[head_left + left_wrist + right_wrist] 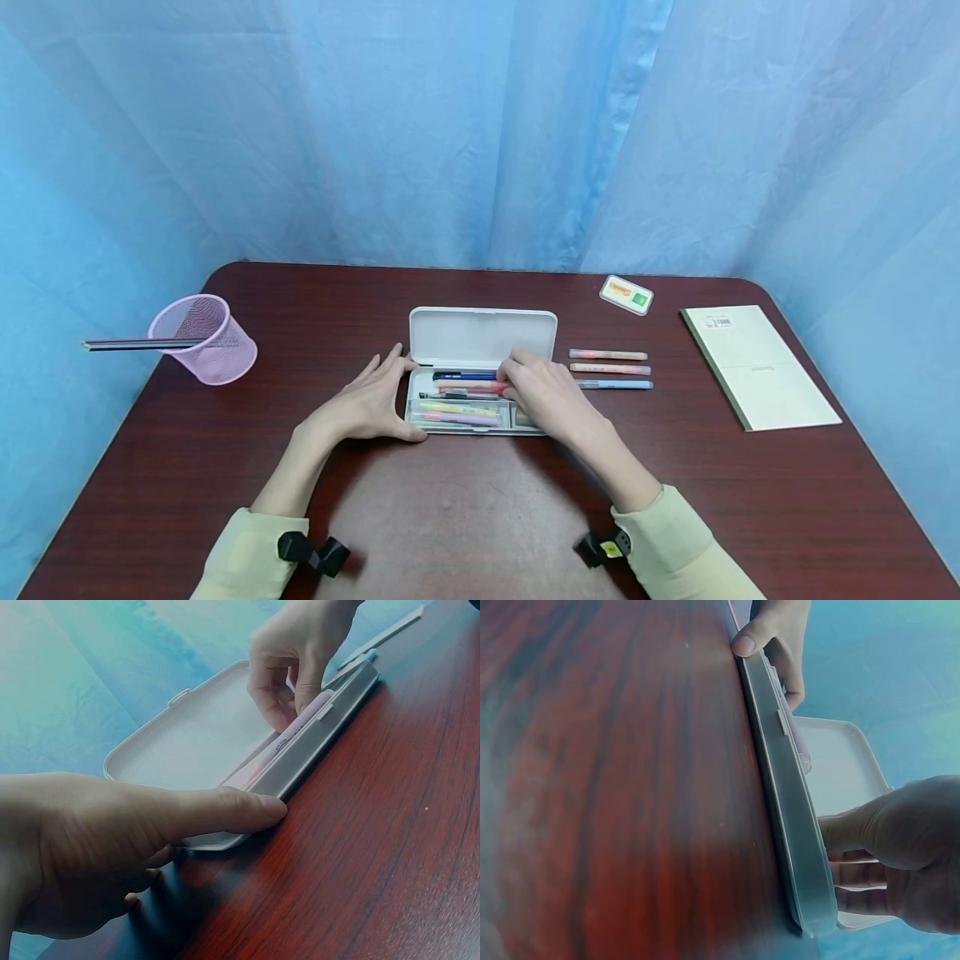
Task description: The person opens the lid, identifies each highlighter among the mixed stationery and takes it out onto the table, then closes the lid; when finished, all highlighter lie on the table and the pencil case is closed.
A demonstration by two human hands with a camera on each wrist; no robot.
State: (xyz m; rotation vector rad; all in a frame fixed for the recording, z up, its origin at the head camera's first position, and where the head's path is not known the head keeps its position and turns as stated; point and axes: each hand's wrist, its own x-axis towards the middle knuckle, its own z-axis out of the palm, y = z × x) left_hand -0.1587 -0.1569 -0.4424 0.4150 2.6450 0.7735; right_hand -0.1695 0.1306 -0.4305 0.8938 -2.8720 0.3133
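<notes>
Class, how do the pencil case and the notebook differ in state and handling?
The pencil case is open, but the notebook is closed. The left hand touches the pencil case; neither hand touches the notebook. Both are pale and rest on the table.

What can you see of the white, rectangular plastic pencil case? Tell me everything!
The white, rectangular, plastic-looking pencil case lies open on the dark red-brown, wood-grained table, its lid tipped back on the far side. Its shallow tray has rounded corners, a little front tab and colourful slim pens inside. The left hand touches its left end; the right hand has its fingers inside.
</notes>
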